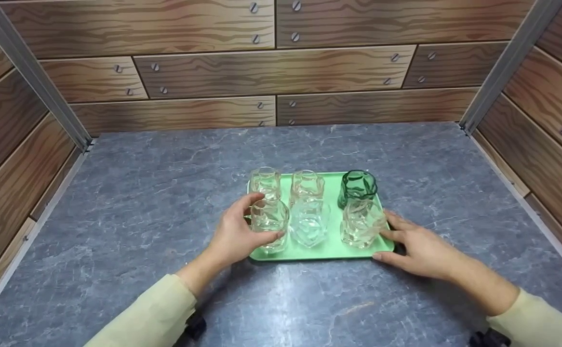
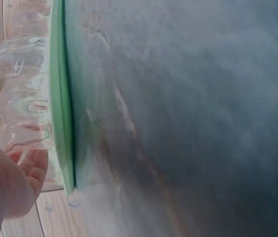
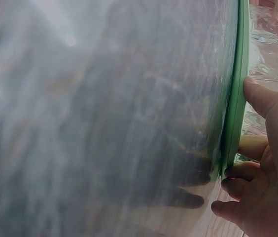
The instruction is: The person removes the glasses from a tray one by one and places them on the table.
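On a green tray [image 1: 334, 243] stand several faceted drinking glasses in two rows. My left hand [image 1: 235, 233] holds the clear glass [image 1: 270, 219] at the front left, thumb at its near side and fingers round its far side. My right hand [image 1: 423, 248] grips the tray's front right corner, its thumb on the front rim and its fingers along the right side. Close to those fingers is another clear glass [image 1: 360, 226]. In the right wrist view the thumb [image 3: 260, 96] touches the green rim [image 3: 237, 94]. The held glass's base is partly hidden in the left wrist view.
A clear glass [image 1: 310, 226] stands at the front middle. Behind are two clear glasses, one at the left [image 1: 265, 180] and one at the middle [image 1: 306, 183], and a dark green glass [image 1: 358, 185]. The grey marbled table [image 1: 165, 164] meets wood-patterned walls [image 1: 204, 72].
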### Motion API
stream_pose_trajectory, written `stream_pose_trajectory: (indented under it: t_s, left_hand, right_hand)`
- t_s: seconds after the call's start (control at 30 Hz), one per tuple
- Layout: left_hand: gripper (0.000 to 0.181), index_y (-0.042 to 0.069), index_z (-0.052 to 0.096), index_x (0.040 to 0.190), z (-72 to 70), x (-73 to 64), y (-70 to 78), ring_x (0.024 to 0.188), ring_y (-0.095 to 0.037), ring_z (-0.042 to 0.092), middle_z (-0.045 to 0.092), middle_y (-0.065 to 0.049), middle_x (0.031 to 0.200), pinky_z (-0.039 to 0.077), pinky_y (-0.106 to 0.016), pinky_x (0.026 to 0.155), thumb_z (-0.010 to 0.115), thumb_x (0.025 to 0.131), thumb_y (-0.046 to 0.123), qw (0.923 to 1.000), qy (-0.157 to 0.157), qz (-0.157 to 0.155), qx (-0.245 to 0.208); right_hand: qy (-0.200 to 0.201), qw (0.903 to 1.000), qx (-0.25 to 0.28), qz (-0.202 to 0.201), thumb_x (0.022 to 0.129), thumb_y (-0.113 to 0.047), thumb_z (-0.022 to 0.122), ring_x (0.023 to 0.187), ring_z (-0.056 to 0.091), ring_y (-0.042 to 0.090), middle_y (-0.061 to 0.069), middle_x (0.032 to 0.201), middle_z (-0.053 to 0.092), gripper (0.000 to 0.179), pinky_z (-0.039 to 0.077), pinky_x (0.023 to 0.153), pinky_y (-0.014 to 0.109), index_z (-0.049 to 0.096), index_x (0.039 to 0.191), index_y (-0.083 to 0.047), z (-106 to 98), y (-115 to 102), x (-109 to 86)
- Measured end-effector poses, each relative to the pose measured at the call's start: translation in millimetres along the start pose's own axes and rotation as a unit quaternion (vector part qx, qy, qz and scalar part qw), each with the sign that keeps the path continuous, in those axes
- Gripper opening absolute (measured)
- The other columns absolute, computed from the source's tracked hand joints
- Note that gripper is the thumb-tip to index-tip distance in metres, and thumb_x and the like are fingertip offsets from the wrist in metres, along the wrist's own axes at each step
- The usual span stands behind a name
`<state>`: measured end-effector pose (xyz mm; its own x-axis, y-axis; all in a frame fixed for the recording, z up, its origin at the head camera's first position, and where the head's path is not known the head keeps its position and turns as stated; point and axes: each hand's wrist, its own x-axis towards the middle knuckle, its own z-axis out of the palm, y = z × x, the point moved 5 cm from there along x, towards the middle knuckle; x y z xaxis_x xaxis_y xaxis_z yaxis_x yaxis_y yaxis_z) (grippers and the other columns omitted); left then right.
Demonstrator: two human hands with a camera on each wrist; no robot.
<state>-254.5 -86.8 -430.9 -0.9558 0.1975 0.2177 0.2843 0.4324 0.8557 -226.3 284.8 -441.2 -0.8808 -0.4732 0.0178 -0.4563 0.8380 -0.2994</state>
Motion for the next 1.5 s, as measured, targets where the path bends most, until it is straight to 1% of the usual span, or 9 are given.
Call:
stream_pose_trajectory:
  t_s: [0.2,0.3,0.47,0.57,0.67,0.83,1.1,1.3,1.5]
  left_hand:
    - [0.088,0.009,0.059,0.145,-20.9,-2.1,5.4,0.105,-0.028,0.065,0.067,-0.005,0.127,0.058,-0.041,0.091,0.101,0.070,0.027,0.9991,-0.006,-0.022,-0.036]
    - [0.089,0.012,0.058,0.145,-36.4,-2.8,9.5,0.106,-0.029,0.065,0.067,-0.005,0.127,0.059,-0.040,0.092,0.102,0.069,0.023,0.9983,-0.013,-0.033,-0.047]
    - [0.088,0.014,0.058,0.146,-67.0,-1.5,16.4,0.108,-0.030,0.065,0.068,-0.008,0.128,0.059,-0.045,0.095,0.101,0.069,0.017,0.9980,-0.012,-0.026,-0.056]
    - [0.086,0.013,0.058,0.146,-86.5,3.0,19.7,0.108,-0.029,0.066,0.067,-0.008,0.128,0.059,-0.045,0.096,0.100,0.070,0.015,0.9983,-0.002,-0.018,-0.055]
    - [0.085,0.012,0.058,0.146,-105.0,10.6,21.6,0.108,-0.028,0.066,0.067,-0.007,0.128,0.059,-0.040,0.095,0.099,0.071,0.015,0.9986,0.011,-0.017,-0.048]
    - [0.081,0.007,0.058,0.145,-126.6,30.5,16.9,0.108,-0.028,0.065,0.067,-0.010,0.131,0.058,-0.031,0.092,0.097,0.075,0.015,0.9984,0.036,-0.008,-0.042]
    - [0.078,0.005,0.056,0.146,-141.2,62.6,-6.1,0.113,-0.028,0.061,0.066,-0.009,0.136,0.052,-0.029,0.091,0.095,0.079,0.013,0.9969,0.058,-0.025,-0.047]
    - [0.078,0.001,0.054,0.147,-142.6,81.9,-32.3,0.116,-0.028,0.060,0.063,-0.013,0.139,0.051,-0.029,0.092,0.093,0.081,0.012,0.9957,0.070,-0.041,-0.045]
    - [0.078,0.000,0.052,0.149,-139.0,95.2,-56.6,0.121,-0.030,0.058,0.060,-0.018,0.143,0.051,-0.030,0.094,0.092,0.082,0.010,0.9938,0.081,-0.058,-0.051]
  right_hand:
    - [0.002,1.0000,0.001,-0.002,0.098,-0.063,0.067,0.147,0.039,0.052,0.031,0.163,0.036,0.081,0.035,0.116,0.068,0.064,0.140,0.006,-0.9,-0.3,0.6]
    - [0.000,1.0000,0.001,-0.001,0.097,-0.065,0.066,0.147,0.038,0.052,0.030,0.163,0.035,0.082,0.035,0.117,0.068,0.064,0.140,0.005,-0.9,-0.4,0.4]
    - [-0.005,1.0000,-0.002,0.005,0.097,-0.067,0.065,0.148,0.038,0.052,0.029,0.164,0.034,0.084,0.034,0.117,0.068,0.063,0.141,0.004,-1.1,-0.5,-0.4]
    - [-0.005,1.0000,-0.003,0.007,0.097,-0.068,0.064,0.147,0.038,0.053,0.029,0.164,0.034,0.085,0.034,0.116,0.068,0.063,0.141,0.004,-1.1,-0.5,-0.6]
    - [-0.002,1.0000,-0.002,0.006,0.097,-0.068,0.064,0.147,0.038,0.052,0.029,0.164,0.034,0.085,0.034,0.117,0.068,0.063,0.141,0.005,-0.5,0.3,-0.7]
    - [0.000,1.0000,0.000,0.004,0.097,-0.067,0.065,0.148,0.038,0.052,0.030,0.164,0.035,0.084,0.034,0.117,0.067,0.063,0.141,0.005,0.6,1.4,-0.9]
    - [0.014,0.9997,0.006,-0.020,0.097,-0.061,0.070,0.144,0.043,0.053,0.032,0.161,0.040,0.078,0.038,0.115,0.068,0.067,0.136,0.007,-1.9,-1.0,0.2]
    - [0.007,0.9999,0.003,-0.010,0.097,-0.063,0.068,0.145,0.042,0.052,0.031,0.161,0.038,0.080,0.037,0.115,0.068,0.066,0.138,0.006,-1.8,-0.1,-0.6]
    - [0.004,1.0000,0.003,-0.007,0.098,-0.063,0.067,0.145,0.042,0.052,0.031,0.162,0.038,0.080,0.037,0.115,0.069,0.066,0.138,0.006,-2.5,0.3,-0.4]
